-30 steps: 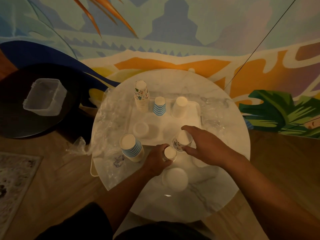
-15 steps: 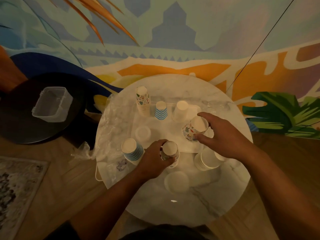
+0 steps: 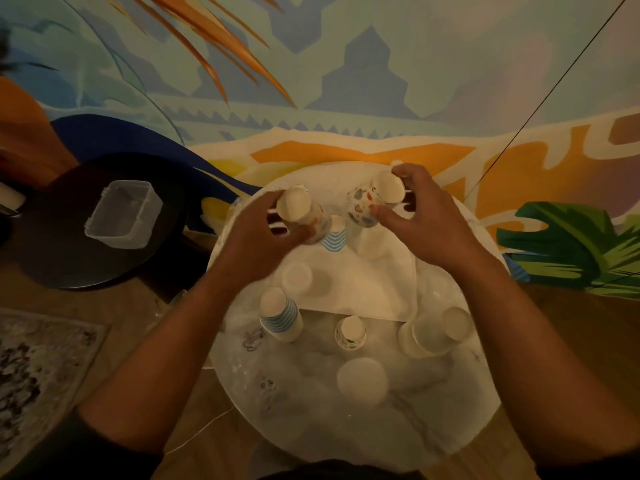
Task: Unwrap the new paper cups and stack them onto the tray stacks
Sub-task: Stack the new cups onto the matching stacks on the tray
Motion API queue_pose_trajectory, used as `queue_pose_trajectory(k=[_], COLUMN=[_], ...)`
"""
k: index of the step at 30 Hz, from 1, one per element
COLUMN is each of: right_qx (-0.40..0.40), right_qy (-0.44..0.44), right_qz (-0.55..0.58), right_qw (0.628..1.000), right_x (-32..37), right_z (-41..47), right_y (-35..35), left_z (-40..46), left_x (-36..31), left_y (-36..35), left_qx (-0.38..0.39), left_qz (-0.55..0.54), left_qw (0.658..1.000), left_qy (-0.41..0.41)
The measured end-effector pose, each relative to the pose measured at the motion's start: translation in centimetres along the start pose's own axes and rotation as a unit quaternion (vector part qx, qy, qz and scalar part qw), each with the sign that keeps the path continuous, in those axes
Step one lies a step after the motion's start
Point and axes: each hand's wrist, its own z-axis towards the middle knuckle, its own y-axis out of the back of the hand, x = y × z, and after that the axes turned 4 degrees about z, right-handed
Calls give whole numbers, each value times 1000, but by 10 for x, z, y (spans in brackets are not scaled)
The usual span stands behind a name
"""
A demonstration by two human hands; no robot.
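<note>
Nearest me, low in the frame, loose cups are waiting on the round marble worktop (image 3: pixel 433 410) — a plain white cup (image 3: pixel 362 381) upside down, a small patterned cup (image 3: pixel 350 332), a blue-striped stack (image 3: pixel 280 315) to its left, a white stack (image 3: pixel 427 332) to its right. Beyond them, the tray (image 3: pixel 374 282) is sitting mid-frame with a blue chevron stack (image 3: pixel 335 233) on it.

I am in the stacking step, I judge: my left hand (image 3: pixel 258 244) is gripping one patterned stack (image 3: pixel 301 214), fingers curled round it, and my right hand (image 3: pixel 420 225) is pinching a second patterned cup (image 3: pixel 374 202), both lifted above the tray's far end. Next I am needing to nest one into the other, or lower each onto its matching stack — rims aligned, no crushing.

My hands are blurring and covering the tray's far stacks; the clear wrapping is barely showing in the dim light.
</note>
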Motion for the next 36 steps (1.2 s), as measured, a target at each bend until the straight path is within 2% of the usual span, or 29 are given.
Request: queue_pose_trajectory(k=[6,15,25,36], right_qx=[-43,52,151,152], right_qy=[34,25,-14,-66], right_qz=[60,-28,-105,-113], right_qw=[997,998,983,980], right_x=[6,-22,-48,-67], right_z=[57,122,136,124], right_y=[-50,-121,-170,-170], left_z=[51,99,123,136], left_x=[16,52,86,108], left_y=[39,55,38,-5], left_qx=[-92,-139,-82,2], left_qz=[28,-13,-6,23], left_qw=[995,989,995,1000], left_qy=[8,46,48,-3])
